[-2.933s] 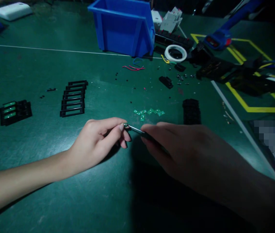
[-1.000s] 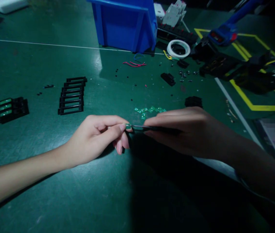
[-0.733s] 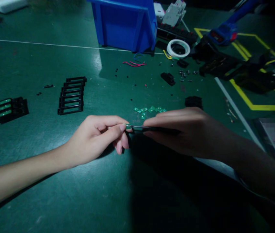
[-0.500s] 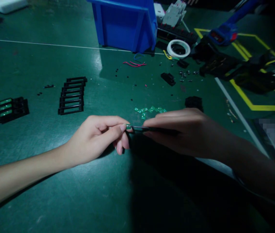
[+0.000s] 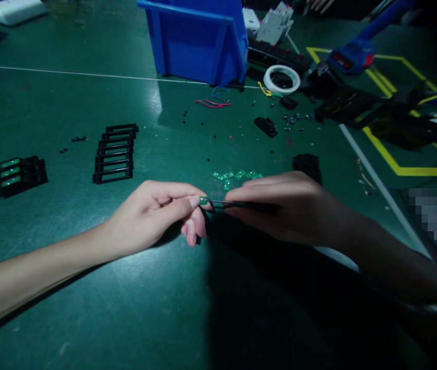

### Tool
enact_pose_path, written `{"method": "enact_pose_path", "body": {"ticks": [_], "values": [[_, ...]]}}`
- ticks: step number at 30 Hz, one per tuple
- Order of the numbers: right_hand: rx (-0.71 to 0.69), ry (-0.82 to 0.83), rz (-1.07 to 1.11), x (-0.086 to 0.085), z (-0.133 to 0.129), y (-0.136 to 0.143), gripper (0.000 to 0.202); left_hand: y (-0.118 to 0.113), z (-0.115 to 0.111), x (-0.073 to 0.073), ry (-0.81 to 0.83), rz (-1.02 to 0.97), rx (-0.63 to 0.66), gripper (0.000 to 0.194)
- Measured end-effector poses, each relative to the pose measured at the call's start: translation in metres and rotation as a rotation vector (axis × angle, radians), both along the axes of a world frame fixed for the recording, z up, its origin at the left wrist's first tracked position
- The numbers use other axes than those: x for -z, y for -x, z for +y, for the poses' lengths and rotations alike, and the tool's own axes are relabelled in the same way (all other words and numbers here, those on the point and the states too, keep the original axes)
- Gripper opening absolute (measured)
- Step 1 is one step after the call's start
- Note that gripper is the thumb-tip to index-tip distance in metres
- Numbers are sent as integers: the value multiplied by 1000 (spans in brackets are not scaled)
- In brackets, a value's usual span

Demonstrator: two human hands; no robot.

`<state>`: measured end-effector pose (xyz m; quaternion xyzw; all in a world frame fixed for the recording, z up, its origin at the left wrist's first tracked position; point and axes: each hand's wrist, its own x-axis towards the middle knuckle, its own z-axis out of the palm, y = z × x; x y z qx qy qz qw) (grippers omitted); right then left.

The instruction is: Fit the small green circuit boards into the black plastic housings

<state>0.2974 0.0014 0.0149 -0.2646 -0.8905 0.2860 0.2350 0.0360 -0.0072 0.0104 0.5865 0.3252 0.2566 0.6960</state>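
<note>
Between the thumb and forefinger of my left hand (image 5: 160,213) is a small green circuit board (image 5: 203,200). My right hand (image 5: 287,205) is closed around a thin dark tool (image 5: 237,204), whose tip reaches the green piece. Whether the tip touches it or grips part of it is too small to tell. Several more small green boards (image 5: 228,177) lie on the table just beyond my hands. To the left are a stack of black frames (image 5: 113,153) and a black holder (image 5: 20,176) with green pieces in it.
A blue bin (image 5: 197,41) stands at the back, with a white tape roll (image 5: 282,78) beside it. Coloured wires (image 5: 213,104) and small screws (image 5: 295,119) lie beyond my hands. A blue power tool (image 5: 351,56) is at the back right. Another person's hand (image 5: 320,5) shows at the top.
Both hands keep their hold at nearly the same place, and the view has shifted slightly. More of the other person's hand shows at the top.
</note>
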Motion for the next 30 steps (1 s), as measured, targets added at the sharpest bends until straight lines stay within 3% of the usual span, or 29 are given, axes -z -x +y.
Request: {"method": "enact_pose_path", "body": {"ticks": [21, 26, 30], "values": [[-27, 19, -9, 1, 4, 0, 15, -1, 4, -2, 22, -13, 21, 31], [-85, 8, 126, -6, 2, 8, 16, 2, 2, 1, 27, -21, 50, 27], [122, -233, -65, -27, 1, 1, 11, 6, 3, 7, 89, -141, -34, 21]]}}
